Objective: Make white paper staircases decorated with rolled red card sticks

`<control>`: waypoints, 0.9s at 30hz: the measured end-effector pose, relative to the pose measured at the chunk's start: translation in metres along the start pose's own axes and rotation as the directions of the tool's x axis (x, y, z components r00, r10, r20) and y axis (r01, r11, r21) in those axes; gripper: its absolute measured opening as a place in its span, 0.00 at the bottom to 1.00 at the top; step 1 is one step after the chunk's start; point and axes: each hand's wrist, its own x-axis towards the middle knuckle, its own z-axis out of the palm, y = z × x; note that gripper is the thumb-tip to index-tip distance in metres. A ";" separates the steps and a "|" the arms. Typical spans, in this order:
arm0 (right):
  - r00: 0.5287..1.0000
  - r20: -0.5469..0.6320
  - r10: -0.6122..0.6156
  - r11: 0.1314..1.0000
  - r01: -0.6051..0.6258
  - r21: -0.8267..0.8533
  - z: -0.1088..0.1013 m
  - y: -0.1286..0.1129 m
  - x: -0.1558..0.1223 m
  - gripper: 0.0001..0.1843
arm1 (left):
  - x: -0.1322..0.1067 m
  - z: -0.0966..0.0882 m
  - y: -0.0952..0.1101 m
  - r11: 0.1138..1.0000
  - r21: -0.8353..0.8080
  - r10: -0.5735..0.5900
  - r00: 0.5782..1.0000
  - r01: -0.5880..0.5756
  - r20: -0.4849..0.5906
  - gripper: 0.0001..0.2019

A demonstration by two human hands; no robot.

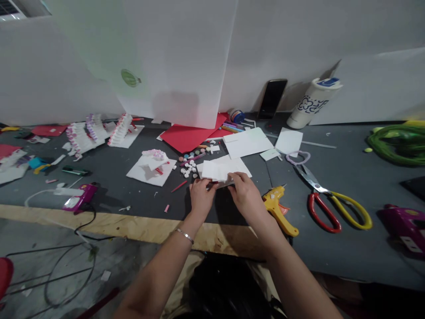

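My left hand (201,196) and my right hand (246,195) meet at the near edge of a small white foam piece (215,170) lying on a larger white sheet (232,166) on the dark table (332,248). Both hands have curled fingers pinching at that piece and a thin grey strip (223,184) between them. A silver bracelet (184,235) is on my left wrist. A yellow glue gun (278,209) lies just right of my right hand.
Red-and-yellow scissors (332,204) lie to the right, a purple glue gun (79,198) to the left. Small white caps (188,167), red paper (189,135), markers, a phone (271,98), a white cup (312,104) and green cord (398,144) sit further back.
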 end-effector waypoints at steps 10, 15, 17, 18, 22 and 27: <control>1.000 -0.016 -0.027 1.000 0.027 0.002 -0.006 0.002 -0.004 0.19 | -0.001 0.001 0.000 1.000 0.017 0.013 1.000 -0.012 -0.014 0.05; 0.998 -0.047 -0.044 0.999 0.045 0.015 -0.008 0.002 -0.008 0.19 | -0.001 0.002 -0.001 1.000 0.014 0.022 1.000 -0.022 -0.013 0.05; 0.998 -0.054 -0.037 0.999 0.038 0.026 -0.009 0.002 -0.011 0.19 | -0.001 0.002 -0.002 1.000 0.004 0.024 1.000 -0.024 -0.013 0.05; 0.998 -0.054 -0.035 0.999 0.037 0.031 -0.010 0.002 -0.013 0.19 | -0.001 0.002 -0.002 1.000 -0.001 0.022 1.000 -0.022 -0.012 0.05; 0.999 -0.043 -0.032 0.998 0.034 0.048 -0.014 0.003 -0.018 0.20 | -0.001 0.000 -0.002 1.000 -0.016 0.012 1.000 -0.012 -0.004 0.07; 0.999 -0.041 -0.027 0.996 0.030 0.080 -0.015 0.005 -0.020 0.22 | 0.001 0.000 0.001 1.000 -0.015 -0.011 1.000 0.011 -0.009 0.05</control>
